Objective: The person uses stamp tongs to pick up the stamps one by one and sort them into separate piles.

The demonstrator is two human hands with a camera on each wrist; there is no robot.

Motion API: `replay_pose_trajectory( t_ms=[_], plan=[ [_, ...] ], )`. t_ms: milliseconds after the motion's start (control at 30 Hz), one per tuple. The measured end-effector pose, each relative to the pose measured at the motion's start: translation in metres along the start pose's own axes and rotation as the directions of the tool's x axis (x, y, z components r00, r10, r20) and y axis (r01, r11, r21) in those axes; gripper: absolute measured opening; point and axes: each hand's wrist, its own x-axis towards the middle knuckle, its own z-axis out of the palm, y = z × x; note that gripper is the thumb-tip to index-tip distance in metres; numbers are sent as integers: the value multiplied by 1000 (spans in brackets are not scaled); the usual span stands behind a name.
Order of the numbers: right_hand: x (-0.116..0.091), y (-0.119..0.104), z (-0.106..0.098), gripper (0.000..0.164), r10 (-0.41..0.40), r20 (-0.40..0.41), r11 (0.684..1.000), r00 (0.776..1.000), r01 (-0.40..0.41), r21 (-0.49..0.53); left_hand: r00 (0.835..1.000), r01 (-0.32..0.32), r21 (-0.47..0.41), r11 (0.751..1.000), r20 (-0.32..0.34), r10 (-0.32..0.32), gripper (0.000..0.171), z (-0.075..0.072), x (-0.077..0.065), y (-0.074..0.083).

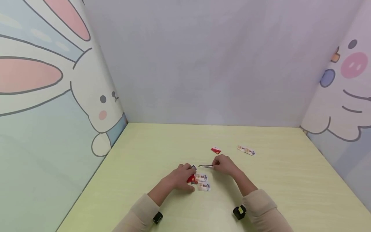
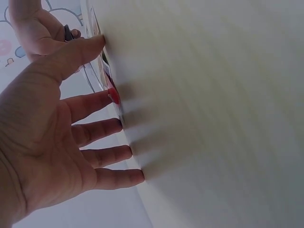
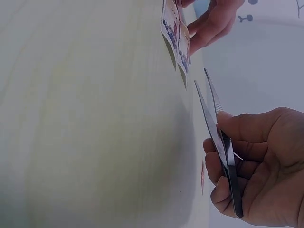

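My right hand (image 1: 224,165) holds a pair of metal tweezers (image 3: 232,184) with a dark handle end, thumb on one side and fingers curled on the other. The tweezers' tips stand apart with nothing between them and point left, toward small printed stamps. My left hand (image 1: 180,178) is spread with fingertips down on the table, its index finger at a red stamp (image 2: 113,93). Two pale stamps, an upper one (image 1: 201,177) and a lower one (image 1: 204,186), lie right beside that hand. Its fingers partly hide the red stamp and other pieces near it.
Farther back on the yellowish tabletop (image 1: 162,138) lie a red and white piece (image 1: 216,150) and, to its right, a pale printed strip (image 1: 246,150). A grey back wall (image 1: 200,64) and cartoon-printed side panels enclose the table.
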Motion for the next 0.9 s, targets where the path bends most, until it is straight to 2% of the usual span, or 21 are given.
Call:
replay_pose_trajectory(
  t_ms=[167,300,767,900],
  plan=[
    [3,-2,8,5,28,10,1000,1000,-27,-15,1000,0,7,1000,1,0,67,1,0,0],
    [5,-4,12,5,20,6,1000,1000,-20,-15,1000,0,10,1000,3,0,67,3,0,-1],
    [8,-13,16,8,67,42,997,997,-65,-47,1000,-3,11,1000,-6,3,61,2,-2,-2],
    [8,-13,15,9,55,40,997,998,-53,-54,1000,-2,6,1000,-2,2,61,1,-2,-2]
  ],
)
